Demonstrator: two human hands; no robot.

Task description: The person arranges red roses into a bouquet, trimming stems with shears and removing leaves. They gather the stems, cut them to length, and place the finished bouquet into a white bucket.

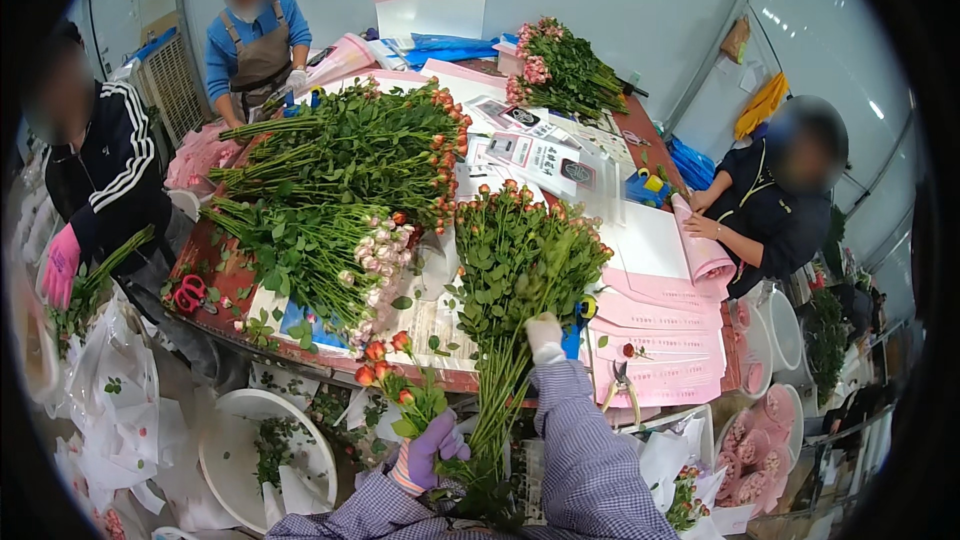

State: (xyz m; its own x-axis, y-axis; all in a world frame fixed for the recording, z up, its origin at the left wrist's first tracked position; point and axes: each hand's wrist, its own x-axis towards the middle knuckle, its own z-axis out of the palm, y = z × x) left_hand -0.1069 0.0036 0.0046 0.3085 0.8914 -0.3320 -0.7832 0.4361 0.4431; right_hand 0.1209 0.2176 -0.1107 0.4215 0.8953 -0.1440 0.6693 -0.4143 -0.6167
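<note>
My left hand (435, 450), in a purple glove, grips a small bunch of orange-red roses (405, 395) by its leafy stems at the table's near edge. My right hand (545, 338), in a white glove, is closed at the stems of a large pile of orange-tipped roses (515, 260) lying on the table; the greenery just above it is blurred. Right of it lie pruning shears (620, 390) on pink printed wrapping sheets (660, 335). Left of my hands, pale pink roses (380, 260) lie in front of another orange rose pile (340, 140).
Co-workers stand at the far left (110, 170), back left (250, 50) and right (770, 210) of the red-brown table (200, 270). Red scissors (190, 293) lie at its left. Buckets (225, 450), plastic wrapping (115, 400) and wrapped pink bunches (760, 450) stand below.
</note>
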